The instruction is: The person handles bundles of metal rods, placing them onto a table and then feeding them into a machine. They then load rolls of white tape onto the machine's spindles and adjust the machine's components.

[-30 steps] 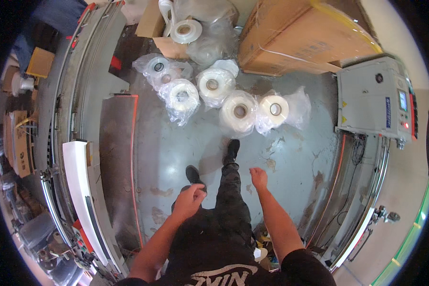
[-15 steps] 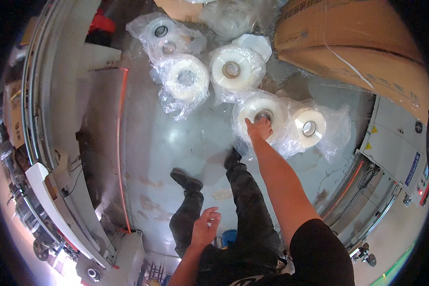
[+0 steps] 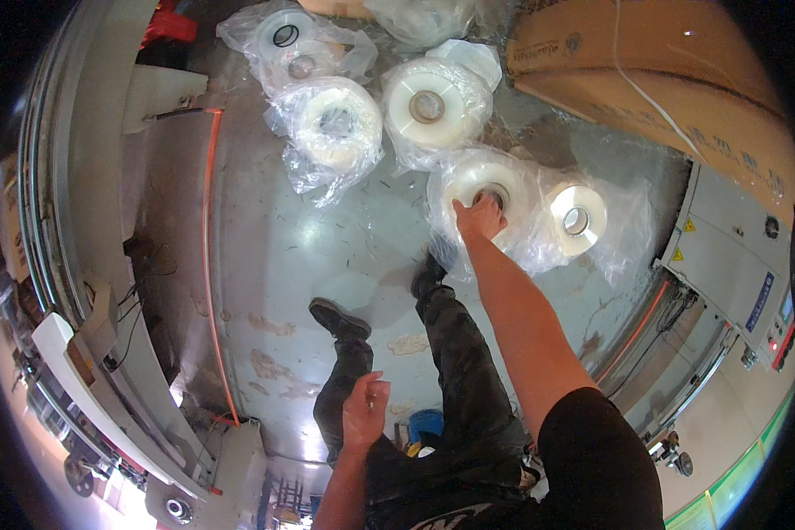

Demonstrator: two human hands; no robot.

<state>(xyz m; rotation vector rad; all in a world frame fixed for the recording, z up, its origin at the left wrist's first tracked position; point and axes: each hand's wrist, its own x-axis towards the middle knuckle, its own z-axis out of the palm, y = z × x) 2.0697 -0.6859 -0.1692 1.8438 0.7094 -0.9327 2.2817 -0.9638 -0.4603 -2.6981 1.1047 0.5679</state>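
Several white rolls of film, each wrapped in clear plastic, lie flat on the grey floor. My right hand (image 3: 480, 215) reaches down to the nearest roll (image 3: 479, 189), its fingers hooked into the roll's centre hole through the plastic. A smaller roll (image 3: 577, 219) lies just right of it. Two larger rolls (image 3: 337, 126) (image 3: 427, 102) sit farther off, and another pair (image 3: 284, 40) lies beyond them. My left hand (image 3: 364, 411) hangs by my left thigh, fingers loosely curled, holding nothing. My black shoes (image 3: 337, 317) stand on the floor below the rolls.
A big brown cardboard box (image 3: 671, 79) stands at the upper right. A grey machine cabinet (image 3: 733, 256) with a control panel is on the right. A long metal conveyor frame (image 3: 79, 265) runs along the left. An orange hose (image 3: 208, 265) lies on the floor.
The view has closed in on the rolls as I bent lower. My right hand has stayed on the nearest roll and its fingers have sunk into the centre hole. The left hand stays by my thigh.
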